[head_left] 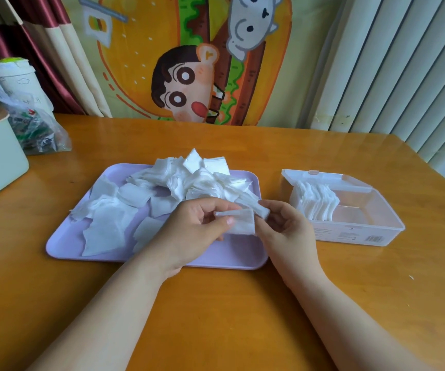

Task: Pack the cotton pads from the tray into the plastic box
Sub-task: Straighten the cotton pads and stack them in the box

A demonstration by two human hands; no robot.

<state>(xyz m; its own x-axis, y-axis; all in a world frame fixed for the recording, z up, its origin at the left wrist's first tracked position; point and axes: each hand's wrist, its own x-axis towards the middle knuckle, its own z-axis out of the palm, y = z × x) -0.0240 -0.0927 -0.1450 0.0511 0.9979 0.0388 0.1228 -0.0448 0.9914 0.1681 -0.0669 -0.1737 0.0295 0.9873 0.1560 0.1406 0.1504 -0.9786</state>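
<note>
Left hand and right hand both pinch a small stack of soft, white, square cotton pads above the lilac rounded tray, which bears a loose heap. The clear rectangular plastic box stands to the right of the tray with pads upright inside. The glossy wooden table is backed by a cartoon cloth.

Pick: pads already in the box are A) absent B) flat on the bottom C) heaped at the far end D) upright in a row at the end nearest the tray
D: the pads stand on edge at the tray-side end of the box.
</note>
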